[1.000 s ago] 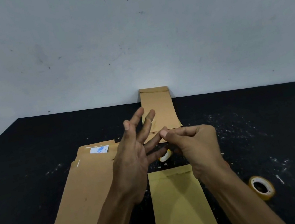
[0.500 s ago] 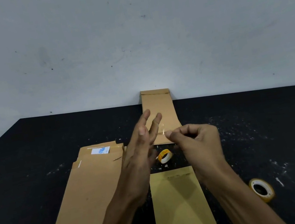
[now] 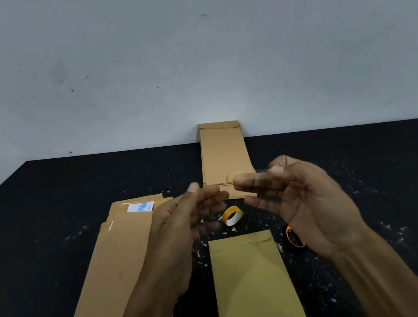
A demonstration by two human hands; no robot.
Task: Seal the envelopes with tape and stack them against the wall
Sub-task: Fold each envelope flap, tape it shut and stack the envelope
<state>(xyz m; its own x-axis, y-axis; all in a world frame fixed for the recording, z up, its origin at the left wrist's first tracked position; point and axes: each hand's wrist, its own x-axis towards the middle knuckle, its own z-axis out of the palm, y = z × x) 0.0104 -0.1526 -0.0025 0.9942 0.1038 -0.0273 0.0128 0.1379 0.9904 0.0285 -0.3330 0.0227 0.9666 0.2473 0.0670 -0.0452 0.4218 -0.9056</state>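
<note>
Speckled black table (image 3: 44, 208) meets a grey wall (image 3: 184, 51); both hands' blurred fingers (image 3: 208, 195) unreadable.

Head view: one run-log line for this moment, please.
phase: taping prep | left hand: raised, blurred | right hand: raised, palm up | envelope: flat below hands | stack: against wall | tape roll: on table

Tape roll (image 3: 232, 215) blocks path btwn near envelope (image 3: 253, 283) & wall stack (image 3: 224, 155); sides open.

both hands raised, fingertips facing — left hand (image 3: 184, 217) loosely curled, right hand (image 3: 308, 197) palm-up, fingers extended.
</note>
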